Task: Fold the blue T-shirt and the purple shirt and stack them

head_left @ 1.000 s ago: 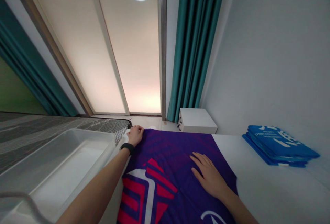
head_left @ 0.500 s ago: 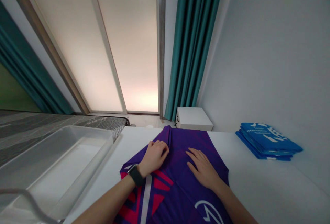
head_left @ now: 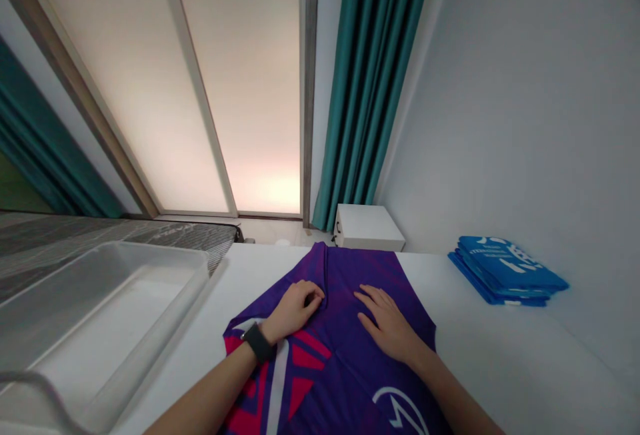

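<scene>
A purple shirt (head_left: 345, 348) with pink and white markings lies spread on the white table, partly folded along its left side. My left hand (head_left: 294, 307), with a dark watch on its wrist, pinches the folded fabric near the upper middle, thumb and fingers closed on it. Resting flat on the right part of the shirt is my right hand (head_left: 387, 325), its fingers stretched out and apart. The shirt's near end runs out of the picture at the bottom.
A stack of folded blue cloth items (head_left: 507, 271) lies on the white table (head_left: 525, 368) at the right. On the left stands a clear plastic bin (head_left: 173, 311). Beyond the table's far edge is a white cabinet (head_left: 370, 225).
The view has shifted slightly, so most things sit a little further left. My left hand has come slightly lower on the fold; my right hand stays flat on the shirt.
</scene>
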Tool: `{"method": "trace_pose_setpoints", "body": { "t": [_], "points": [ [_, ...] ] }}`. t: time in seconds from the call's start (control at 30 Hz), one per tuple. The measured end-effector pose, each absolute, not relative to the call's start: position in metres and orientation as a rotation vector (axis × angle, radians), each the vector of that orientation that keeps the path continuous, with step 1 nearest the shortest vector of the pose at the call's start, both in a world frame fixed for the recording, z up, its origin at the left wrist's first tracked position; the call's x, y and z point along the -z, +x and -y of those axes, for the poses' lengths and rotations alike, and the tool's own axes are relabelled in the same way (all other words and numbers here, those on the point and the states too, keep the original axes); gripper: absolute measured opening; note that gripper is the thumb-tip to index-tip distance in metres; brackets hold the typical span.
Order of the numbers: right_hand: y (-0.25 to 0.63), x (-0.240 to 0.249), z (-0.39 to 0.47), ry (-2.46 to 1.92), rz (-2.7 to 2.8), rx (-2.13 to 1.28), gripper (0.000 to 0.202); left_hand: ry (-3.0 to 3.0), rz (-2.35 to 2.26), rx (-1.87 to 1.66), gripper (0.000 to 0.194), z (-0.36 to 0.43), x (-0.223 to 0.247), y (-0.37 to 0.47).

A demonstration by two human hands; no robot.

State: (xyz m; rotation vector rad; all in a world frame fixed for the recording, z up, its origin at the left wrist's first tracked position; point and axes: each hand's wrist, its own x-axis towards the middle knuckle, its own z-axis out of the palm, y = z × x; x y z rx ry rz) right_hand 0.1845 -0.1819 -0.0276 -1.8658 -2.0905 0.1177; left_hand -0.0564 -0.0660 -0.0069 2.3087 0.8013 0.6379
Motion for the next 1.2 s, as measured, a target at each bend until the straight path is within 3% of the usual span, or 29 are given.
{"method": "trace_pose_setpoints", "body": {
  "t": [0.23, 0.6, 1.2],
  "points": [
    [0.212, 0.011, 0.145, -1.852, 2.016, -0.034, 0.038, 2.416, -0.792, -0.572, 0.02, 0.065, 0.008, -0.055],
    [0.296, 0.004, 0.074, -2.412, 1.476, 0.08, 0.037, 2.473, -0.795, -0.501, 0.02, 0.062, 0.01, -0.053],
    [0.299, 0.014, 0.053, -2.596, 1.254, 0.051, 0.03, 2.428, -0.814, -0.485, 0.024, 0.068, 0.002, -0.053]
  ]
}}
